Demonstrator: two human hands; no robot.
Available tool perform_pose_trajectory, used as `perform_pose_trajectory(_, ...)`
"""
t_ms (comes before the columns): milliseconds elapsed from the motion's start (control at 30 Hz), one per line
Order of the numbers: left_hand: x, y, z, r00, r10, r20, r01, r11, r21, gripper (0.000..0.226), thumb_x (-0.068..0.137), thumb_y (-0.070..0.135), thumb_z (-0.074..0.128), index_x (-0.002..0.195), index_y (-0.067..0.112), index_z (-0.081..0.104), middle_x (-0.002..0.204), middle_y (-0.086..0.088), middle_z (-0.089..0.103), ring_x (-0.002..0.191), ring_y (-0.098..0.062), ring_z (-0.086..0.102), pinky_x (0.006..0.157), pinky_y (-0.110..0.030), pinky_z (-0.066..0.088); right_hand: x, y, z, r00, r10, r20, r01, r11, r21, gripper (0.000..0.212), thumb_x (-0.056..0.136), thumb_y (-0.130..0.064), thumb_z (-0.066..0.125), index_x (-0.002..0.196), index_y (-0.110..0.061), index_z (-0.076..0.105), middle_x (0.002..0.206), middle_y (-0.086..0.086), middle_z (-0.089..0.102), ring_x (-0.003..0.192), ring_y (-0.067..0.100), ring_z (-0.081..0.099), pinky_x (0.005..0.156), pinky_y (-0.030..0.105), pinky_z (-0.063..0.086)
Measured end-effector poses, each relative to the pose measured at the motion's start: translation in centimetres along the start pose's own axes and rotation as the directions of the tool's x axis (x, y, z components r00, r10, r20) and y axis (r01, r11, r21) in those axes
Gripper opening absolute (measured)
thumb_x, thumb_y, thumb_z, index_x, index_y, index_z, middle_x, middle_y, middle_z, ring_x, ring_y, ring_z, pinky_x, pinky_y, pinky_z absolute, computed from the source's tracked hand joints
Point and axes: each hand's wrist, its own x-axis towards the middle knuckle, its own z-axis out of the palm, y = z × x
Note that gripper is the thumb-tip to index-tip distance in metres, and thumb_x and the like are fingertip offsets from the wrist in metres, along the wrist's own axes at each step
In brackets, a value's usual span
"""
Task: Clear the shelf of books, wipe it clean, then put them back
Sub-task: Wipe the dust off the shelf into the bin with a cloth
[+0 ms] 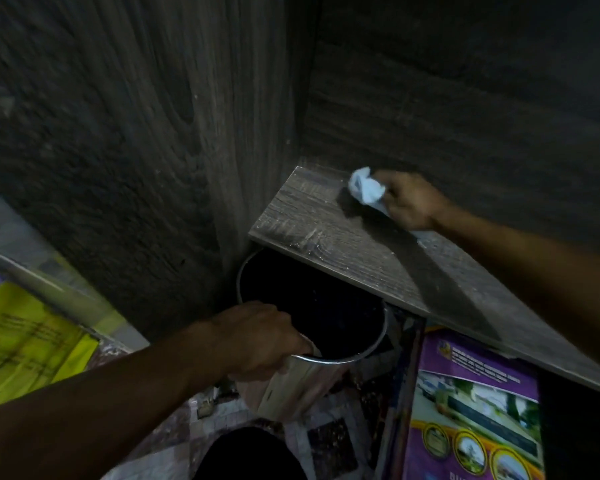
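The shelf (pixel 343 244) is a dark wooden board. It sits in the corner of a dark wooden cupboard, with the side wall (pixel 118 133) on its left and the back wall (pixel 465 116) behind it. Pale dust and little specks lie on the wood, mostly near the front left corner.

The right hand (pixel 409 200) reaches in over the shelf from the right. Its fingers are curled tight round a scrunched-up light blue cloth (pixel 366 189). The cloth pokes out to the left of the hand. It is down on the shelf, toward the back and not far from the left end.

The left hand (pixel 257 337) comes in from the bottom left and grips the rim of a shiny metal bucket (pixel 291 386). Its fingers are hooked over the near edge, and the fingertips are hidden inside. The bucket is round and dark inside. Its far edge is tucked just under the front left corner of the shelf. I cannot tell if it stands on the floor or hangs from the hand.

Below the shelf, on the right, is a purple book (pixel 471 393) with pictures and round gold badges on its cover. Its top corner goes under the shelf's front edge, and its writing is too blurry to read.

On the far left lies a bright yellow sheet (pixel 25 341) with dark print on it, creased and a bit crumpled. The floor (pixel 326 441) below the bucket has a pattern of light and dark squares.
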Motion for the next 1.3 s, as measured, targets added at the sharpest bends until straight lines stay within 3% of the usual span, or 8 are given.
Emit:
perform_pose_trajectory(200,-0.6,0.9,0.3,1.0,0.019,-0.01,-0.019,1.0,0.019,0.018,0.092,0.023,0.054,0.11,0.026,0.059,0.109,-0.005,0.066,0.104,-0.027,0.06,0.072,-0.029,0.032,-5.6,0.8,5.2,0.987,0.085,-0.14,-0.102,0.988,-0.12,0.037,0.083,-0.014,0.052,0.114,-0.003,0.068,0.117,0.023,0.065,0.108,0.042,0.06,0.095,0.037,0.039)
perform_pose_trajectory(367,-1.0,1.5,0.3,1.0,0.021,0.0,-0.021,1.0,0.017,0.021,0.09,0.023,0.056,0.11,0.027,0.059,0.11,-0.001,0.067,0.105,-0.026,0.06,0.074,-0.029,0.034,-7.3,-4.9,6.3,0.99,-0.093,-0.104,0.106,0.986,0.129,0.031,0.097,-0.003,0.045,0.119,-0.013,0.064,0.109,-0.005,0.062,0.098,0.006,0.054,0.077,0.004,0.034)
perform_pose_trajectory(500,-1.3,1.4,0.4,1.0,0.017,-0.003,-0.017,1.0,0.005,0.024,0.09,0.022,0.056,0.113,0.029,0.059,0.11,-0.001,0.067,0.106,-0.027,0.061,0.072,-0.029,0.034,-4.6,-1.8,3.8,0.951,0.061,-0.302,-0.019,0.99,0.139,0.026,0.096,-0.002,0.051,0.119,-0.005,0.065,0.12,0.007,0.064,0.108,0.013,0.055,0.086,0.011,0.037)
perform_pose_trajectory(600,-1.3,1.5,0.5,1.0,0.012,-0.001,-0.012,1.0,0.004,0.025,0.089,0.02,0.055,0.113,0.027,0.059,0.112,-0.002,0.066,0.108,-0.028,0.059,0.075,-0.031,0.037,-4.2,-0.4,5.1,0.96,0.148,-0.237,-0.137,0.988,0.065,0.023,0.091,-0.007,0.056,0.11,-0.008,0.07,0.119,0.017,0.067,0.113,0.032,0.062,0.094,0.028,0.042)
perform_pose_trajectory(767,-1.6,1.3,0.9,0.999,0.005,-0.052,-0.005,1.0,0.004,0.023,0.092,0.025,0.054,0.115,0.029,0.058,0.112,-0.005,0.065,0.107,-0.029,0.058,0.072,-0.031,0.033,-4.5,-7.3,7.7,0.976,-0.216,0.021,0.214,0.974,0.081,0.034,0.095,-0.008,0.047,0.125,-0.01,0.064,0.114,-0.003,0.062,0.103,0.015,0.058,0.082,0.014,0.035)
perform_pose_trajectory(1000,-2.0,1.3,1.5,0.999,-0.034,-0.027,0.034,0.999,-0.004,0.03,0.094,0.026,0.052,0.124,0.031,0.053,0.118,-0.006,0.061,0.111,-0.03,0.056,0.082,-0.035,0.039,0.6,-5.8,7.8,0.998,-0.055,-0.005,0.055,0.998,0.002,0.04,0.088,-0.016,0.057,0.128,-0.016,0.064,0.131,0.014,0.063,0.118,0.033,0.059,0.101,0.038,0.045)
perform_pose_trajectory(1167,-2.2,0.8,1.7,0.996,-0.04,-0.085,0.04,0.999,-0.005,0.031,0.096,0.029,0.052,0.127,0.032,0.052,0.121,-0.004,0.062,0.114,-0.027,0.055,0.086,-0.035,0.039,-2.2,-9.9,8.1,0.954,-0.228,0.193,0.214,0.973,0.09,0.036,0.094,-0.016,0.044,0.122,-0.022,0.066,0.11,-0.007,0.063,0.103,0.011,0.059,0.088,0.025,0.044)
perform_pose_trajectory(1300,-2.2,0.5,1.7,0.995,-0.048,-0.084,0.044,0.998,-0.041,0.03,0.095,0.027,0.053,0.124,0.031,0.055,0.117,-0.003,0.063,0.111,-0.026,0.056,0.078,-0.031,0.036,3.1,-8.2,6.7,0.997,-0.074,-0.011,0.074,0.997,0.029,0.034,0.092,-0.013,0.048,0.119,-0.021,0.066,0.115,0.003,0.068,0.101,0.021,0.063,0.079,0.027,0.045)
